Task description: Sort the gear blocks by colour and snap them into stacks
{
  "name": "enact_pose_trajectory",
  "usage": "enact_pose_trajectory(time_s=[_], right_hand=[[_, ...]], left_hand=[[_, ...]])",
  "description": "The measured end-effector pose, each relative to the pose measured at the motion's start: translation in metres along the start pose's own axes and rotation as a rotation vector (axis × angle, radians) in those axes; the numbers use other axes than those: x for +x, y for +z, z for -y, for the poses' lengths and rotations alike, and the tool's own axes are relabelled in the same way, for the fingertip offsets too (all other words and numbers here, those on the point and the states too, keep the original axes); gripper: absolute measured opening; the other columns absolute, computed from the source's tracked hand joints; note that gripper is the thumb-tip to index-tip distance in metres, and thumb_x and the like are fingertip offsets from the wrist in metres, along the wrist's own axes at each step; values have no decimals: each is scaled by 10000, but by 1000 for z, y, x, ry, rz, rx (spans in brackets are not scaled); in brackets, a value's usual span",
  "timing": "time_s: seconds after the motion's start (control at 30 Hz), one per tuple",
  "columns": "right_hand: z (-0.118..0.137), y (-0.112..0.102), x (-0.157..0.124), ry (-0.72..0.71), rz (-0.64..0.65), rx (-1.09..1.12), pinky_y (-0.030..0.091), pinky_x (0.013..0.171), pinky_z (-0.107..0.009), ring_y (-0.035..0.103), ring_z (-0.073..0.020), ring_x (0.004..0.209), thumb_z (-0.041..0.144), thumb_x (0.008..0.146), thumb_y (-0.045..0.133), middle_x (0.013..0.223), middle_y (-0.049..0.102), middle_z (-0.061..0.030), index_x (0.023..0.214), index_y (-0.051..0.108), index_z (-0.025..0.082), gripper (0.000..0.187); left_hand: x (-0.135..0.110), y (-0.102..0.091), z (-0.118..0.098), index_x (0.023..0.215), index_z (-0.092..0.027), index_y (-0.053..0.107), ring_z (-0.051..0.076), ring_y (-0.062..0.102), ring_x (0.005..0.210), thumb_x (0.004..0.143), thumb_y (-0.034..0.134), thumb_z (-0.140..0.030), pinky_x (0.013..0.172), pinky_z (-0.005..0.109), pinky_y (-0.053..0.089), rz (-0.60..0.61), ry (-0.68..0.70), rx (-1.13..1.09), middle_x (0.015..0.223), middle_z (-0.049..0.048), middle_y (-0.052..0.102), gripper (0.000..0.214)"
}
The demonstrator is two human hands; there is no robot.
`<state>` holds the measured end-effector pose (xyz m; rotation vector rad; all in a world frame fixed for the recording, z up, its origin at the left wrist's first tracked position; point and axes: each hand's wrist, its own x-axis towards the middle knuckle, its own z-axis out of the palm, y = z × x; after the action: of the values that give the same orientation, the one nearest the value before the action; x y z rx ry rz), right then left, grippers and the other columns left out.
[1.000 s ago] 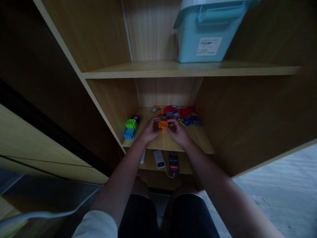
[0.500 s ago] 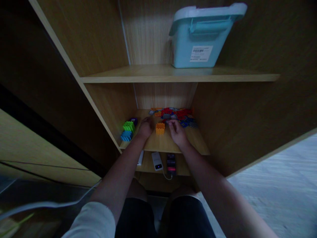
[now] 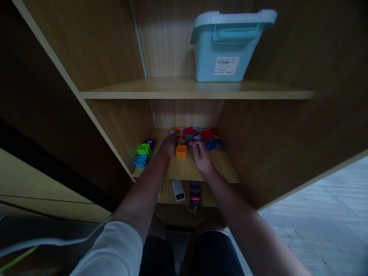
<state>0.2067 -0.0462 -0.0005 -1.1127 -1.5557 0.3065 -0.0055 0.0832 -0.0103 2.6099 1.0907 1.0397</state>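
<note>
An orange cube (image 3: 181, 152) of interlocking toothed pieces stands on the middle shelf between my hands. My left hand (image 3: 169, 145) is beside the cube's left side, reaching toward the back; its fingers are in shadow and hard to make out. To the right of the cube is my right hand (image 3: 201, 154), thumb and fingers pinched together at the front of a pile of loose flat pieces (image 3: 205, 135) in red, blue, grey and orange. Whatever is in that pinch is too small and dim to name.
At the shelf's left side stand a green block (image 3: 144, 149), a blue block (image 3: 141, 161) and a purple one (image 3: 150, 143). A teal lidded bin (image 3: 221, 50) rests on the upper shelf (image 3: 161, 92). Below lie a white power bank (image 3: 178, 190) and a phone (image 3: 195, 193), joined by a cable.
The whole view has shifted slightly left and down. My left hand has reached farther back toward the pile. My right hand remains pinched near the pile's front, closer to the orange cube.
</note>
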Motion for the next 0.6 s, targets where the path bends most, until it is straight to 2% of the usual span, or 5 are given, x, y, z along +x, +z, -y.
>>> enact_pose_trajectory(time_s=[0.13, 0.37, 0.47, 0.6], right_hand=[[0, 0, 1, 8, -4, 7, 561, 1015, -469, 726, -293, 1111, 618, 1109, 409, 1163, 774, -97, 1148, 657, 285, 417], [-1, 1, 1, -19, -12, -24, 567, 973, -475, 729, -296, 1065, 580, 1097, 462, 1137, 774, -97, 1143, 667, 280, 365], [2, 0, 1, -61, -21, -38, 570, 992, -484, 727, -298, 1079, 558, 1093, 491, 1148, 776, -101, 1152, 685, 278, 345], [7, -1, -1, -86, -29, -26, 579, 998, -487, 731, -286, 1040, 541, 1064, 576, 1187, 771, -96, 1224, 692, 282, 326]], left_hand=[[-3, -11, -9, 1444, -162, 668, 345, 561, 1448, 873, 668, -132, 1264, 562, 421, -72, -43, 74, 1547, 179, 626, 572], [-23, -46, -36, 1251, -177, 760, 275, 671, 1246, 973, 566, -52, 1110, 494, 550, -407, 84, 169, 1311, 122, 762, 361], [-39, -54, -53, 1191, -221, 768, 259, 698, 1197, 980, 572, -58, 1073, 480, 566, -438, 163, 192, 1255, 82, 789, 331], [-56, -54, -70, 1168, -232, 752, 252, 722, 1171, 999, 590, -96, 1034, 463, 581, -422, 208, 211, 1211, 71, 809, 271]])
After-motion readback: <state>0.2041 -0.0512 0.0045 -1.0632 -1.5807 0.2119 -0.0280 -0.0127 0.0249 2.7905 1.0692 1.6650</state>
